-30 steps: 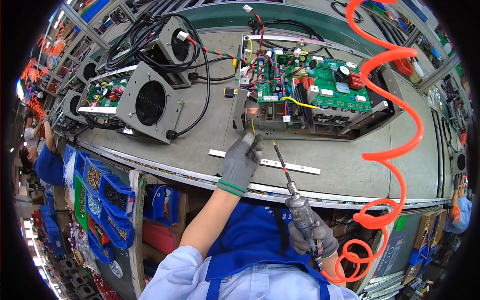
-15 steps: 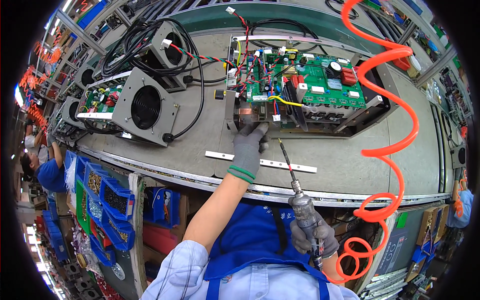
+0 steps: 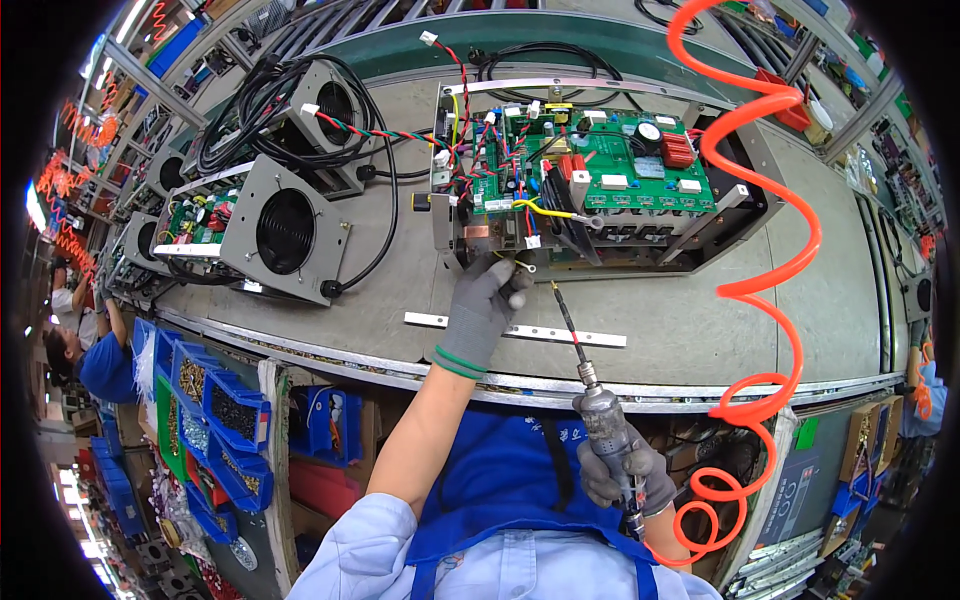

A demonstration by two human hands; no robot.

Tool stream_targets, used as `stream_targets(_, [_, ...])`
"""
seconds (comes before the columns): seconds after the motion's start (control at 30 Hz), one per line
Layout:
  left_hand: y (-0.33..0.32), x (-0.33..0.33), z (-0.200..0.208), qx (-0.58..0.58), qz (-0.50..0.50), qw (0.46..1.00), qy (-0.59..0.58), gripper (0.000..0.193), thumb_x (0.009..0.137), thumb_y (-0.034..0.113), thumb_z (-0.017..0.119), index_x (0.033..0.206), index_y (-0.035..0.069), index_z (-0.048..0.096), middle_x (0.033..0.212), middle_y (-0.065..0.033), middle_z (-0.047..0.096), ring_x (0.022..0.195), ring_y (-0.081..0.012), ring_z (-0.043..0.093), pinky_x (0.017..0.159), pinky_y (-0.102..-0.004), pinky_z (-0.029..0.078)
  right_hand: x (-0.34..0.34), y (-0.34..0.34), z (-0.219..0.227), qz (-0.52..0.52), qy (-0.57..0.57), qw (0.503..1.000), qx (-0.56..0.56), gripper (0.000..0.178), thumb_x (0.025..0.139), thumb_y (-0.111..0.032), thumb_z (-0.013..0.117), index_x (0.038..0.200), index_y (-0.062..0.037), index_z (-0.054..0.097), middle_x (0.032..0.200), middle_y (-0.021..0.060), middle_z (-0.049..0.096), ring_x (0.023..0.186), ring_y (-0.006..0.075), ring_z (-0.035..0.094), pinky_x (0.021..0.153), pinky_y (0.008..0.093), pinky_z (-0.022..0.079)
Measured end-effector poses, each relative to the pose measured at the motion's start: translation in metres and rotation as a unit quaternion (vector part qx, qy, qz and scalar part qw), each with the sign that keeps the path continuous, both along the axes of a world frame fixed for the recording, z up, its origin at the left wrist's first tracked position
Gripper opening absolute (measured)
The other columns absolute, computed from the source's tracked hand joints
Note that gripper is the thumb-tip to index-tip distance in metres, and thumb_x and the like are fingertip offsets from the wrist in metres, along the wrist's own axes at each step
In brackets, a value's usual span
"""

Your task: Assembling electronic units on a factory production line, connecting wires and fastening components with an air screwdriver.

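My left hand (image 3: 482, 302), in a grey glove with a green cuff, is at the lower left front of an open metal chassis (image 3: 640, 268). Its fingers pinch a short thin wire (image 3: 518, 262) whose ring terminal sticks out to the right. Above it in the chassis sit green circuit boards (image 3: 640, 170) with red, black and yellow wires. My gloved right hand (image 3: 625, 475) grips a pneumatic screwdriver (image 3: 604, 415), held upright with its long bit pointing at the chassis's front edge, not touching it. A white perforated strip (image 3: 570, 333) lies on the bench below the chassis, partly behind my left hand.
An orange coiled air hose (image 3: 790, 280) hangs down the right side to the screwdriver. More units with round fans (image 3: 287, 230) and coiled black cables (image 3: 235, 125) stand at the left. Blue bins of screws (image 3: 235, 405) hang below the bench edge. Other people work at far left and right.
My left hand has shifted slightly left and down, and the ring-terminal wire now shows at its fingertips. The view has moved a little; the screwdriver stays in my right hand.
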State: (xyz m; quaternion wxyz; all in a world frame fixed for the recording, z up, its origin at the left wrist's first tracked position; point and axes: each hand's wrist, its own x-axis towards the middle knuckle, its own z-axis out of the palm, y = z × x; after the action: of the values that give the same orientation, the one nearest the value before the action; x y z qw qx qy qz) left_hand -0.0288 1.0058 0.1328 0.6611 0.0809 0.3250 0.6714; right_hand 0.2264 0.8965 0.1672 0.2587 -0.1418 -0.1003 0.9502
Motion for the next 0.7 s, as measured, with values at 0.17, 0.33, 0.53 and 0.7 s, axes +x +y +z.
stream_targets(0.17, [-0.001, 0.011, 0.004, -0.065, 0.056, 0.872, 0.482, 0.016, 0.084, 0.011, 0.065, 0.093, 0.0, 0.06, 0.07, -0.0033, 0.064, 0.053, -0.0095, 0.053, 0.05, -0.0234, 0.043, -0.008, 0.001, -0.007, 0.017, -0.111, 0.993, 0.036, 0.082, 0.067, -0.03, 0.074, 0.136, -0.0102, 0.034, 0.069, 0.0094, 0.053, 0.047, 0.0154, 0.051, 0.045, 0.03, 0.046])
stream_targets(0.33, [0.006, 0.009, -0.016, -0.056, 0.119, 0.781, 0.611, 0.022, 0.079, 0.013, 0.07, 0.093, -0.001, 0.061, 0.072, -0.0055, 0.065, 0.054, -0.0092, 0.049, 0.051, -0.0255, 0.041, -0.03, 0.012, 0.002, 0.021, -0.202, 0.976, 0.074, 0.07, 0.065, -0.022, 0.068, 0.127, -0.0047, 0.038, 0.068, 0.0097, 0.055, 0.049, 0.0158, 0.056, 0.045, 0.0289, 0.049])
stream_targets(0.53, [0.008, 0.015, -0.01, -0.056, 0.142, 0.737, 0.658, 0.027, 0.077, 0.014, 0.07, 0.099, 0.0, 0.062, 0.074, -0.0083, 0.066, 0.055, -0.0112, 0.05, 0.053, -0.0276, 0.042, -0.04, 0.023, -0.006, 0.042, -0.256, 0.962, 0.083, 0.079, 0.065, -0.029, 0.069, 0.134, -0.0092, 0.036, 0.071, 0.0083, 0.053, 0.052, 0.0153, 0.055, 0.048, 0.0295, 0.049])
stream_targets(0.7, [0.007, 0.014, -0.01, -0.07, 0.136, 0.71, 0.687, 0.026, 0.078, 0.014, 0.069, 0.098, 0.0, 0.061, 0.074, -0.0097, 0.066, 0.055, -0.0136, 0.052, 0.054, -0.0297, 0.043, -0.047, 0.025, -0.008, 0.025, -0.26, 0.963, 0.062, 0.078, 0.066, -0.029, 0.068, 0.134, -0.0085, 0.036, 0.071, 0.0086, 0.053, 0.052, 0.016, 0.055, 0.048, 0.0296, 0.049])
